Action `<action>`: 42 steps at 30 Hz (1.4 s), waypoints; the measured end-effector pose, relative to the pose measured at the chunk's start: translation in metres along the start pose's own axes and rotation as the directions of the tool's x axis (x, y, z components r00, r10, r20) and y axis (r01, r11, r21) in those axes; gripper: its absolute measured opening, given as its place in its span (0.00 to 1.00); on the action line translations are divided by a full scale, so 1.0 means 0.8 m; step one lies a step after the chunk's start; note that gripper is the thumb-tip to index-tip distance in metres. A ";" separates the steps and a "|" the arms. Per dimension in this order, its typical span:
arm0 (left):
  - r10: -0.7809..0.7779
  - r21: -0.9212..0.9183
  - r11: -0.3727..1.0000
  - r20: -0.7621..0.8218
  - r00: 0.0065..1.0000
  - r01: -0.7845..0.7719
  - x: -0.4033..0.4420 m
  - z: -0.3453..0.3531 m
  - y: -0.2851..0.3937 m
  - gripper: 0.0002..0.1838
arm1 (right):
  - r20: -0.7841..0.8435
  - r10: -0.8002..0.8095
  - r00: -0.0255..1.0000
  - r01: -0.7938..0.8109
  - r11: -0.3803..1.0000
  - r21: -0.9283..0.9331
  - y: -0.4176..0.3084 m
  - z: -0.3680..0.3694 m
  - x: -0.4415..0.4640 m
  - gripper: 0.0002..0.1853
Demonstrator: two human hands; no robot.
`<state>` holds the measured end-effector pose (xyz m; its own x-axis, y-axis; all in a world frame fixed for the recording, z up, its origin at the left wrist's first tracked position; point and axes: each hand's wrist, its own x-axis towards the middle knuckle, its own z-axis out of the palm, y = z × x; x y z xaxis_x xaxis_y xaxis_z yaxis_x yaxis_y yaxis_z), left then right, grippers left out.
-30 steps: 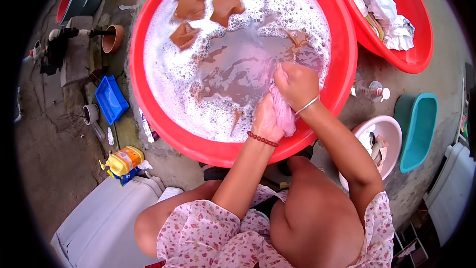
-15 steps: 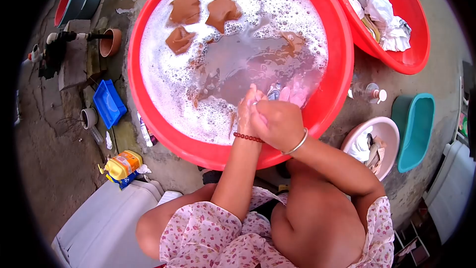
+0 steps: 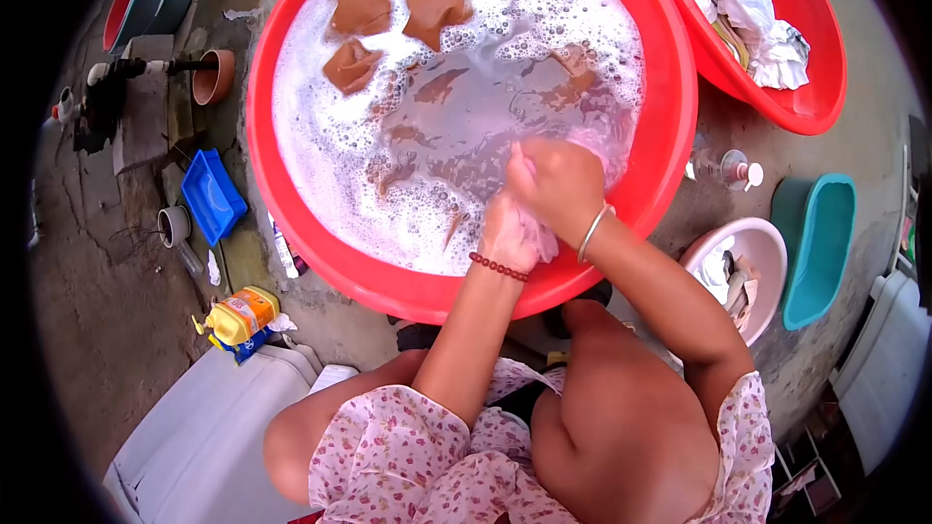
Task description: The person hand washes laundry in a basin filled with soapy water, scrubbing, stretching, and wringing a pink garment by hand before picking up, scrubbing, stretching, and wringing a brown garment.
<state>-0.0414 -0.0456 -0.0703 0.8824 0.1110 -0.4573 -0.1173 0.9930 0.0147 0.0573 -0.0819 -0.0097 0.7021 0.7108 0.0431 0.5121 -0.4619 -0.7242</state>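
Left hand and right hand were both closed on pink cloth, right one farther out, over the near side of the large red basin. Red beads on left wrist, silver bangle on right. Grayish water sat just beyond the grip, foam to its left — three brown cloth patches poked up there, beyond and left. Right of grip: clear bottle, then teal tub; pale pink basin nearer the body. Second red basin with whitish cloths — beyond and right.
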 end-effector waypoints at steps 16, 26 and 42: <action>0.062 0.082 0.995 -0.059 0.996 -0.058 0.010 -0.014 0.032 0.13 | 0.000 -0.107 0.994 0.107 0.991 0.084 -0.031 -0.014 -0.030 0.13; 0.048 -0.052 0.998 0.247 0.968 -0.037 0.014 -0.044 0.035 0.15 | -0.015 -0.127 0.992 0.127 0.991 0.047 -0.024 -0.006 -0.031 0.14; 0.050 0.020 0.999 -0.494 0.868 -0.046 0.010 0.063 0.000 0.15 | -0.028 0.015 0.999 -0.019 0.989 -0.149 0.029 -0.002 0.007 0.13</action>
<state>-0.0112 -0.0424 -0.0291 0.5348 0.1260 -0.8355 -0.1487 0.9874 0.0537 0.0742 -0.0896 -0.0249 0.7234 0.6885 0.0510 0.5662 -0.5494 -0.6145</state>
